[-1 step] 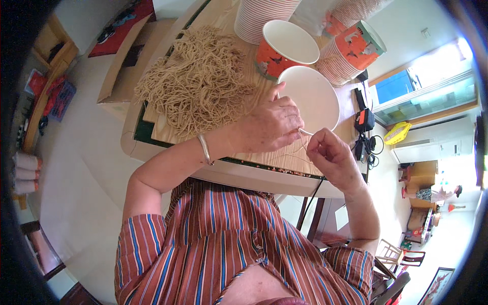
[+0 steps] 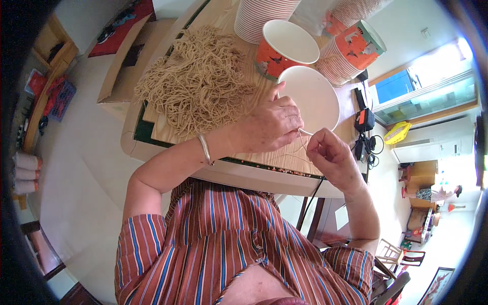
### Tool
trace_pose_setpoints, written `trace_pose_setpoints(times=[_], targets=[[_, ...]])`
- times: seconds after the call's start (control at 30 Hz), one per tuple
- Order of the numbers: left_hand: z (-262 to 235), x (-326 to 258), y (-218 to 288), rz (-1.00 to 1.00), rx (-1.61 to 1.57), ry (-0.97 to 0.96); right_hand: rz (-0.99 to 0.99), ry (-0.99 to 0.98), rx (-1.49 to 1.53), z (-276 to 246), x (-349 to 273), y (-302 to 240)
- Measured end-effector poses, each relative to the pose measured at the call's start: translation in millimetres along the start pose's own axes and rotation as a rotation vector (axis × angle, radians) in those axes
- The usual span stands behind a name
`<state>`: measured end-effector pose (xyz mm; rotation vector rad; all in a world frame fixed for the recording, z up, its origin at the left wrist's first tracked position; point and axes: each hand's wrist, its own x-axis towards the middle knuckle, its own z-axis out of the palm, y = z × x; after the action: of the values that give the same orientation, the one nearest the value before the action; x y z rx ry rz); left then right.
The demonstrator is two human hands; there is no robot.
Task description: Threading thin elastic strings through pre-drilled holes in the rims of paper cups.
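My left hand (image 2: pixel 272 124) is closed at the near left rim of a white paper bowl (image 2: pixel 316 96), its index finger raised along the rim. A thin beige string (image 2: pixel 304 140) runs from its fingertips to my right hand (image 2: pixel 333 157), whose thumb and fingers are pinched together on it. Part of the string hangs in a loose loop over the wooden tabletop. The left fingers partly hide the bowl's near side. Left of my hands lies a big tangled heap of beige strings (image 2: pixel 198 81).
Behind the bowl stands a red-printed paper tub (image 2: pixel 282 58), with a tall stack of tubs (image 2: pixel 262 18) behind it and another stack (image 2: pixel 351 53) to the right. Black adapters and cables (image 2: pixel 363 132) sit by the table's right side. A cardboard box (image 2: pixel 122 71) stands at the left.
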<state>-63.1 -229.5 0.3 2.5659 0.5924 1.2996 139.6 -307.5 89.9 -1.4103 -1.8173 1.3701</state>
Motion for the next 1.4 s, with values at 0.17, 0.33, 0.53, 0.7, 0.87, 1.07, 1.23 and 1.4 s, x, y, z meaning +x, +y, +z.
trace_pose_setpoints(times=[0.17, 0.33, 0.53, 0.7, 0.87, 1.07, 1.23, 1.4], targets=[[2, 0, -2, 0.021, 0.02, 0.006, -0.02, 0.018, -0.031, -1, 1, 0], [4, 0, -2, 0.027, 0.15, -0.075, -0.05, 0.062, -0.071, -9, 1, -4], [2, 1, 0, 0.026, 0.208, -0.123, -0.052, 0.019, -0.298, -31, 4, -12], [-13, 6, 17, -0.004, 0.265, -0.236, -0.279, 0.009, -0.809, -57, 8, -21], [-8, 2, 22, 0.0, 0.318, -0.241, -0.401, 0.164, -1.15, -77, 21, -24], [-3, 1, 35, -0.037, 0.284, -0.211, -0.226, 0.404, -1.007, -99, 42, -15], [-4, 3, 41, -0.055, 0.219, -0.307, -0.037, 0.404, 0.036, -131, 69, 2], [3, 4, 56, -0.081, 0.224, -0.306, -0.089, 0.346, 0.51, -137, 87, -8]])
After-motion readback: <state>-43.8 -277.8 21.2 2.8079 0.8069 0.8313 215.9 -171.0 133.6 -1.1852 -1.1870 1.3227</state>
